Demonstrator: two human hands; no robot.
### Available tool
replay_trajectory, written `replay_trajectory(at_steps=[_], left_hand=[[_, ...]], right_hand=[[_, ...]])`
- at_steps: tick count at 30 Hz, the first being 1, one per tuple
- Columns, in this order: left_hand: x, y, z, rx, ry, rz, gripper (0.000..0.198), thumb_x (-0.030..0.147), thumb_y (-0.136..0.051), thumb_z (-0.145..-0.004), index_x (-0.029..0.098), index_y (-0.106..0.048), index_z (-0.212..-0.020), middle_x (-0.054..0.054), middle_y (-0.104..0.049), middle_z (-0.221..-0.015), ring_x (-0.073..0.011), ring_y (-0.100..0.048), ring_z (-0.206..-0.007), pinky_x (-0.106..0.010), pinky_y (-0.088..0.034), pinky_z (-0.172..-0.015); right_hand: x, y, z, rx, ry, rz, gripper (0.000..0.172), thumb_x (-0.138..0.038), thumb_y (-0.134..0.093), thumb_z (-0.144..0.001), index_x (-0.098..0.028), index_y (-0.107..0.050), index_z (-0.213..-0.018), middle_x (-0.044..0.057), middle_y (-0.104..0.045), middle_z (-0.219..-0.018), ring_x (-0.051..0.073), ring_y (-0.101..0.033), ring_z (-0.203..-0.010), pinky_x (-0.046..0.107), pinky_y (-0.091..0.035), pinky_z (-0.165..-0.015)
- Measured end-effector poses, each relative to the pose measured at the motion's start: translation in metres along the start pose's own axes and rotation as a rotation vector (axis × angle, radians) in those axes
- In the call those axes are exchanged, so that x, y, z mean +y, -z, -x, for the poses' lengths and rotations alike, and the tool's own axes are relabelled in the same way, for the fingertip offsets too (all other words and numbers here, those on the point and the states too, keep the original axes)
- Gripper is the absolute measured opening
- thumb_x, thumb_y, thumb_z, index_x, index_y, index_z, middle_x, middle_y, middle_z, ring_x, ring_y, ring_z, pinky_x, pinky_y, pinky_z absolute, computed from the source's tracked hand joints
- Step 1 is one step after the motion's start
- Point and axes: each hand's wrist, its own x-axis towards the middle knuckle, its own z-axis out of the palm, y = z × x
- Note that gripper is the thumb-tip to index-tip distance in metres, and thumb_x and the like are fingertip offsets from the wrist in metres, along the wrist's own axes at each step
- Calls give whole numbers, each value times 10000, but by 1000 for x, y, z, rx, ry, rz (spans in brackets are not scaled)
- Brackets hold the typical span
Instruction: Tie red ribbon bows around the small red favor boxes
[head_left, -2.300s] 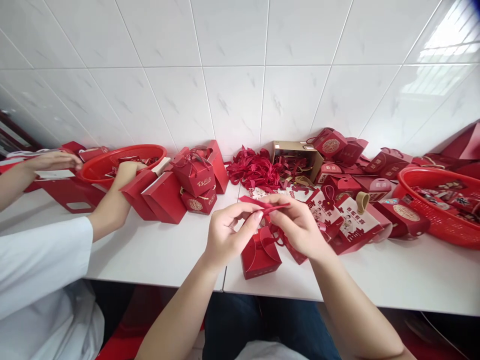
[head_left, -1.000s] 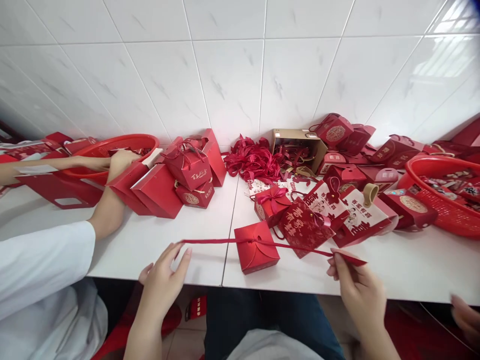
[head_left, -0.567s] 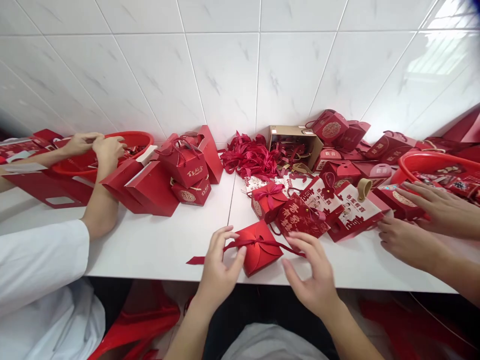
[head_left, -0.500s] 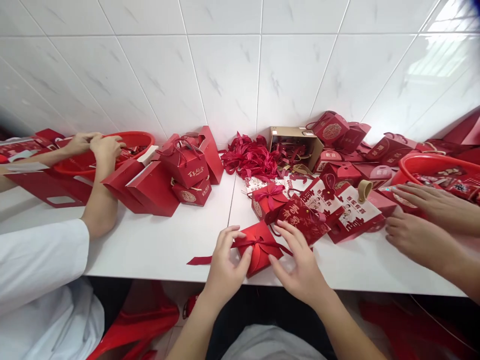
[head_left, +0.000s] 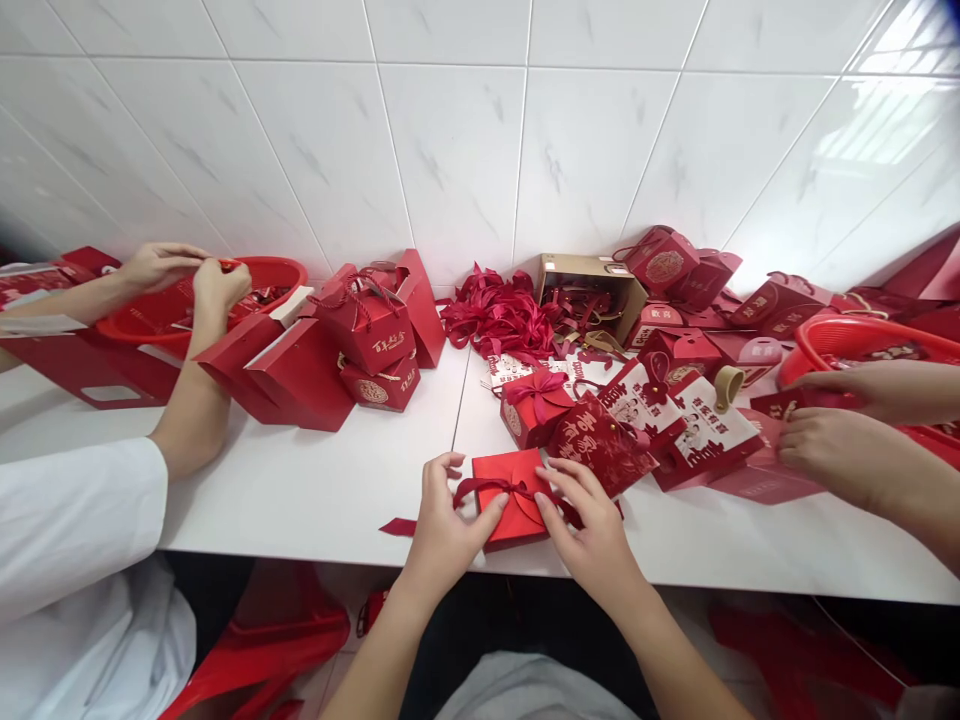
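A small red gift box (head_left: 511,500) lies on the white table (head_left: 315,490) near its front edge. A dark red ribbon (head_left: 491,488) crosses the box top, knotted at the middle. One loose end (head_left: 397,526) trails left on the table. My left hand (head_left: 444,523) pinches the ribbon left of the knot, thumb on the box. On the right side of the knot, the fingers of my right hand (head_left: 592,530) are closed on the ribbon.
Finished red boxes (head_left: 600,420) and a ribbon pile (head_left: 499,315) crowd the back. A cardboard box (head_left: 592,290) stands by the wall. A person in white at left has both hands at a red basket (head_left: 195,300). Another person's hands (head_left: 847,440) hold a flat red carton at right.
I pulled the ribbon out wide, then brought both hands back to the box and took hold by the knot. Another person's hands came in from the right and picked up a flat carton.
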Motion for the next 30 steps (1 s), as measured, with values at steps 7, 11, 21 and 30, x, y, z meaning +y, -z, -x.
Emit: replay_trajectory(at_steps=[7, 11, 21, 30], left_hand=[[-8, 20, -14, -282, 115, -106, 474, 562, -516, -834, 205, -337, -580, 58, -298, -575, -115, -325, -580, -247, -295, -563], [-15, 34, -27, -310, 130, -120, 476, 518, -405, -888, 202, -314, -544, 49, -256, -569, -117, -268, -585, -250, -264, -567], [-8, 58, -46, -1138, 134, 298, 286, 391, -666, -756, 149, -785, -852, 23, -527, -487, -94, -434, -440, -223, -380, -495], [38, 7, 9, -280, -272, -82, 233, 197, -483, -902, 183, -708, -843, -57, -555, -869, -152, -569, -713, -274, -488, -641]], right_hand=[[19, 16, -6, -148, -238, -190, 229, -401, -618, -866, -214, -488, -889, -68, -403, -611, 116, -420, -560, 235, -389, -539], [15, 42, -7, -237, -110, -167, 244, -290, -556, -882, -220, -408, -701, -29, -444, -684, 117, -446, -597, 233, -373, -531], [-4, 14, -9, 285, 160, 28, 247, -173, -636, -829, -186, -643, -582, 35, -558, -752, 132, -557, -616, 256, -470, -558], [-27, 11, -14, -160, -87, -278, 180, -262, -735, -770, -176, -704, -615, 35, -592, -797, 138, -573, -699, 243, -472, -612]])
